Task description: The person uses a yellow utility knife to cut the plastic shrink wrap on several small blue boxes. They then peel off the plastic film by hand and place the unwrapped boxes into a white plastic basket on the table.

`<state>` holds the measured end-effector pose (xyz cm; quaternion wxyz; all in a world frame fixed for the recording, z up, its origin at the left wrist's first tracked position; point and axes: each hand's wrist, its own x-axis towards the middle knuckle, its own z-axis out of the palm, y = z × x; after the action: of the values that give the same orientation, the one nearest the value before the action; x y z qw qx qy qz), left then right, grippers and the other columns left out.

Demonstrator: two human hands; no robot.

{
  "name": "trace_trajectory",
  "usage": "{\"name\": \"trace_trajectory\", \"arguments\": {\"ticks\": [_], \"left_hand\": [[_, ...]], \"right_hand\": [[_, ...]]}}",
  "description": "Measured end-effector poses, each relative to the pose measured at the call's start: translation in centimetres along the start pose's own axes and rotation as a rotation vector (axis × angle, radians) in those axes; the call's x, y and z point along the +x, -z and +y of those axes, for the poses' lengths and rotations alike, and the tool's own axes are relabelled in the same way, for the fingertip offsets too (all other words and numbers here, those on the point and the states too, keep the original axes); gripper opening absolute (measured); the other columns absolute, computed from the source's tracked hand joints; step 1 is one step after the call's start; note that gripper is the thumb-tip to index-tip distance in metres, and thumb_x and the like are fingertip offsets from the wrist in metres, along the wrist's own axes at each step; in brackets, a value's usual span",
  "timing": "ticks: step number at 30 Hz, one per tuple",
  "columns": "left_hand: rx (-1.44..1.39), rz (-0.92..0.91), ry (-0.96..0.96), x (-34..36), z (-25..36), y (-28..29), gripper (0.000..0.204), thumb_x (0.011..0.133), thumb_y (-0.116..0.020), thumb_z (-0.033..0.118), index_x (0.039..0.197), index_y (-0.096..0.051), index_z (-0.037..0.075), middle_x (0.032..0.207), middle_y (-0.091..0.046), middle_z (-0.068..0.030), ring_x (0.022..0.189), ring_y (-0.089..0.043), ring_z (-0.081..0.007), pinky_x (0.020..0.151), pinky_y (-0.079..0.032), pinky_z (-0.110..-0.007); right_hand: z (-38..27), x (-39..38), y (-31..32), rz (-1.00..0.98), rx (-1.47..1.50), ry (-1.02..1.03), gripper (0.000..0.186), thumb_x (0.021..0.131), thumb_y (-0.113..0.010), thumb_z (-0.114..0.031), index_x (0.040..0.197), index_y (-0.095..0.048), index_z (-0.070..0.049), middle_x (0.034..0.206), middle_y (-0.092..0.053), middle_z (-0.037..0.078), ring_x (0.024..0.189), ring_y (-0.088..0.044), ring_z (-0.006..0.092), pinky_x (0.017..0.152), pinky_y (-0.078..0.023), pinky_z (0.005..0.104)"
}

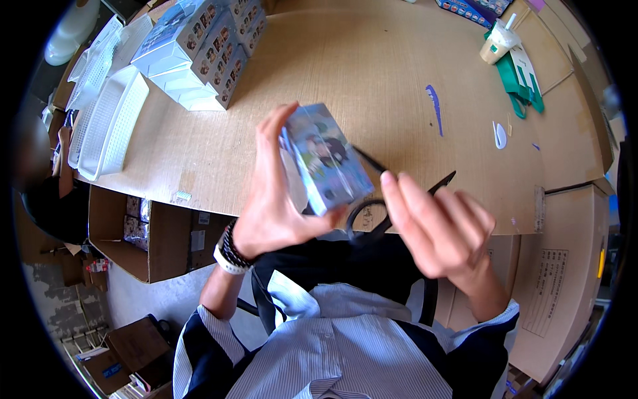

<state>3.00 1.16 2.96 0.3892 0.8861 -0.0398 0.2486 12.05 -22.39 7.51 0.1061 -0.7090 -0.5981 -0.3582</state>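
One small blue box (329, 159) is sitting in the grasp of the left hand (266, 193), and one pair of black scissors (372, 235) is resting in the grip of the right hand (438, 229), just beside the box. Beyond the right hand, one purple strip (434, 110) and one white oval piece (500, 135) are lying on the surface (332, 60). The left hand is pointing its fingers upward, thumb along the box's lower end (its wrist is wearing one white band (228, 264)), while the right is curling its fingers.
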Motion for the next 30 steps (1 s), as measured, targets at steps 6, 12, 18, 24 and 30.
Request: {"name": "trace_trajectory", "arguments": {"ticks": [6, 12, 18, 24, 30], "left_hand": [[-0.046, 0.107, 0.112, -1.1, -0.1, -1.1, 0.133, 0.058, -0.092, 0.039, 0.154, -0.010, -0.001, 0.151, -0.021, -0.0285, 0.142, -0.028, -0.0434, 0.115, -0.032, -0.055], [0.110, 0.302, 0.029, -2.2, -0.9, -3.7, 0.145, 0.060, -0.091, 0.061, 0.156, 0.000, 0.001, 0.157, -0.013, -0.0277, 0.142, -0.028, -0.0392, 0.114, -0.031, -0.054], [-0.128, -0.027, 0.074, -3.6, -3.3, -0.2, 0.111, 0.073, -0.088, 0.040, 0.154, -0.024, -0.001, 0.150, -0.040, -0.0212, 0.132, -0.042, -0.0291, 0.112, -0.035, -0.045], [-0.353, 0.067, 0.172, -4.1, -2.9, -1.0, 0.078, 0.085, -0.082, 0.025, 0.141, -0.036, -0.003, 0.129, -0.056, -0.0207, 0.123, -0.056, -0.0286, 0.104, -0.046, -0.044], [-0.613, 0.271, 0.507, -3.6, -0.7, -2.0, 0.067, 0.091, -0.076, 0.027, 0.133, -0.033, -0.004, 0.120, -0.058, -0.0203, 0.109, -0.063, -0.0225, 0.090, -0.055, -0.036]], "right_hand": [[2.0, -1.2, 0.2, 0.083, 0.070, -0.145, 0.026, 0.074, -0.077, 0.000, 0.100, -0.078, -0.001, 0.090, -0.070, 0.006, 0.056, -0.060, 0.0114, 0.048, -0.049, 0.0227], [1.1, -2.3, -0.6, 0.020, 0.356, -0.446, 0.031, 0.070, -0.076, 0.011, 0.100, -0.074, 0.001, 0.087, -0.069, 0.009, 0.064, -0.065, 0.0165, 0.051, -0.049, 0.0270], [0.7, -3.4, -0.7, 0.015, 0.512, -0.686, 0.021, 0.080, -0.074, 0.010, 0.099, -0.073, 0.003, 0.089, -0.069, 0.009, 0.062, -0.060, 0.0112, 0.049, -0.043, 0.0245], [0.3, -4.4, -0.6, 0.033, 0.583, -0.776, 0.019, 0.082, -0.072, 0.011, 0.100, -0.073, 0.004, 0.089, -0.067, 0.007, 0.064, -0.058, 0.0080, 0.048, -0.041, 0.0221], [-0.5, -3.7, 0.2, 0.066, 0.622, -0.791, 0.020, 0.082, -0.071, 0.012, 0.100, -0.073, 0.004, 0.088, -0.066, 0.006, 0.065, -0.058, 0.0070, 0.049, -0.040, 0.0210]]}}
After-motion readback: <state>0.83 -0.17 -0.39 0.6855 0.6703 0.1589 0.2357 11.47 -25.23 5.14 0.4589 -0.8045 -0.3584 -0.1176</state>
